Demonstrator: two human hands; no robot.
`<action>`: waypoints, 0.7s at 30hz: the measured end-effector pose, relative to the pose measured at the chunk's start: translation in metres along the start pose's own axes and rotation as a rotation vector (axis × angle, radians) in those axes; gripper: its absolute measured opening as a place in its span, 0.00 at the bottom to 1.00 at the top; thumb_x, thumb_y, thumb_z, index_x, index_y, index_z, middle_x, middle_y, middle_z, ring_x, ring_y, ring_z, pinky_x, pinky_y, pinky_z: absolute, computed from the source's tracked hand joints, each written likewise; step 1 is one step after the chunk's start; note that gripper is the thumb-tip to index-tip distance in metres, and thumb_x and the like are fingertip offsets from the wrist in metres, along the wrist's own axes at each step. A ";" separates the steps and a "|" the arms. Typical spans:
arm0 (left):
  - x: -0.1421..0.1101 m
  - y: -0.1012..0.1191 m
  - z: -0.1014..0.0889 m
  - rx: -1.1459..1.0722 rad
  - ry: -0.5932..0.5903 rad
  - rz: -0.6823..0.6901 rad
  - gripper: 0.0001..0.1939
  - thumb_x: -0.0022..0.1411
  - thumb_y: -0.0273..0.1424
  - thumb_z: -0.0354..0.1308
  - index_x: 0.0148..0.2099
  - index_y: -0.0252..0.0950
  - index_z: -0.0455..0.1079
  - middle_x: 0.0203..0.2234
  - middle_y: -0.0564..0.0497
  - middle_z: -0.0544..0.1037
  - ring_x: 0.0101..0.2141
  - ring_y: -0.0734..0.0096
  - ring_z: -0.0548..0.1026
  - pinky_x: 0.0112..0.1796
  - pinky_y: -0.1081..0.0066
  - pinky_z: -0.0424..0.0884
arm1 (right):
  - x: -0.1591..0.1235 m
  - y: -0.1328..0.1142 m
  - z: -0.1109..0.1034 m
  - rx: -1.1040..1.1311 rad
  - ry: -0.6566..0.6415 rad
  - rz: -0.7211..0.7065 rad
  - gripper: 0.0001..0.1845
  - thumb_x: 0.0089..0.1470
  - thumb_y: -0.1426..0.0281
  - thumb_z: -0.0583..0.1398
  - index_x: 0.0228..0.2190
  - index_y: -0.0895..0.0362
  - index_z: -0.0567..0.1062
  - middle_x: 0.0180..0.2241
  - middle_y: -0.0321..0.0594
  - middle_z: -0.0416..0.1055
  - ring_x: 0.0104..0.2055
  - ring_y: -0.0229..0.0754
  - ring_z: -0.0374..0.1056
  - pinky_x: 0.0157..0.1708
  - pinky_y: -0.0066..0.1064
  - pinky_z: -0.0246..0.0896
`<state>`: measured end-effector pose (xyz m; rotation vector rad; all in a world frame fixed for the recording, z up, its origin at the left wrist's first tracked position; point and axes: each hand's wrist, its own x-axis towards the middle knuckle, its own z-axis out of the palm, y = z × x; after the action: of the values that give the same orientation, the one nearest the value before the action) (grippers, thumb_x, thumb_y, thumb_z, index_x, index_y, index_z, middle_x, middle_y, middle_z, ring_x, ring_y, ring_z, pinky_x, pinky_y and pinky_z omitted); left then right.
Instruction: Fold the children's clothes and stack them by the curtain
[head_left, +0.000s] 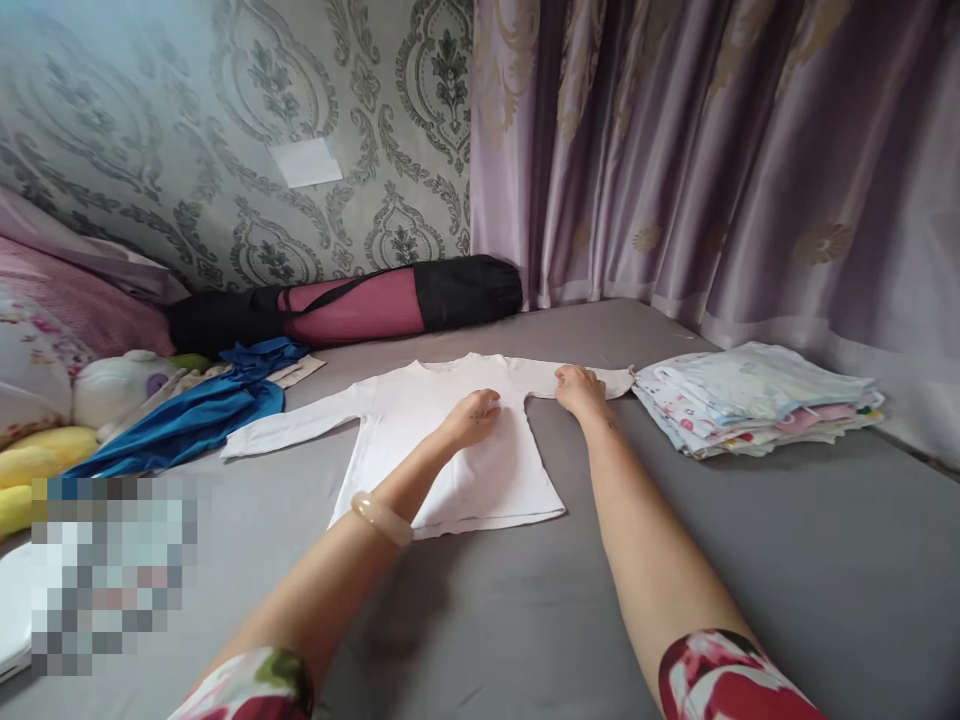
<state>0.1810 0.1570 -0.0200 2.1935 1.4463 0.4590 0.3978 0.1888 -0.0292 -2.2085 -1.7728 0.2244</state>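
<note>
1. Fingers of the left hand [472,418] are loosely curled over the chest of the white shirt [431,425]; whether they touch it or pinch any cloth, I cannot tell. Sideways pressure there could ruck the front.

2. Fingers of the right hand [581,388] are bent and close together at the sleeve on that side; their tips are hidden, so a pinch cannot be confirmed. A hard pull would probably skew the shoulder seam.

3. The shirt lies spread near the middle of the bed [517,620], collar toward the far edge, hem toward the near edge, 2 sleeves out. Thin cloth like this would likely crease if the 2 hands dragged unevenly.

4. A bracelet [382,517] on the left wrist sits over the hem's left end; brushing low, it could turn that corner up.

5. Toward the bed's right edge, the right cuff meets or nearly meets a stack of folded cloths [757,400]. A snag there might slide the layers askew.

6. Toward the left edge, the other sleeve reaches close to a blue cloth [187,425]; a wide sweep could tangle the 2.
</note>
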 end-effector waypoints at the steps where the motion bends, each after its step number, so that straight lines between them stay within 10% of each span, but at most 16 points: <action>1: 0.009 -0.001 0.002 0.007 0.014 -0.013 0.21 0.63 0.31 0.48 0.56 0.30 0.67 0.44 0.41 0.77 0.41 0.61 0.75 0.45 0.65 0.71 | 0.001 0.004 0.001 -0.004 -0.004 0.022 0.23 0.57 0.78 0.52 0.51 0.55 0.74 0.56 0.48 0.68 0.58 0.53 0.61 0.54 0.43 0.56; 11: 0.083 -0.002 0.032 0.074 0.164 -0.026 0.22 0.62 0.24 0.48 0.58 0.34 0.65 0.53 0.42 0.72 0.54 0.62 0.69 0.55 0.63 0.64 | 0.012 0.032 -0.011 -0.079 0.237 0.157 0.23 0.55 0.79 0.50 0.49 0.58 0.75 0.53 0.51 0.69 0.59 0.51 0.59 0.61 0.48 0.42; 21: 0.086 -0.013 0.044 0.233 0.115 -0.004 0.23 0.69 0.31 0.40 0.64 0.33 0.58 0.64 0.42 0.60 0.65 0.56 0.53 0.63 0.57 0.49 | 0.019 0.035 -0.004 -0.155 0.217 0.378 0.23 0.55 0.78 0.49 0.48 0.61 0.75 0.50 0.60 0.69 0.57 0.62 0.59 0.58 0.66 0.33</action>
<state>0.2272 0.2321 -0.0621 2.3781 1.6370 0.4410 0.4356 0.1997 -0.0358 -2.5555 -1.2907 -0.0750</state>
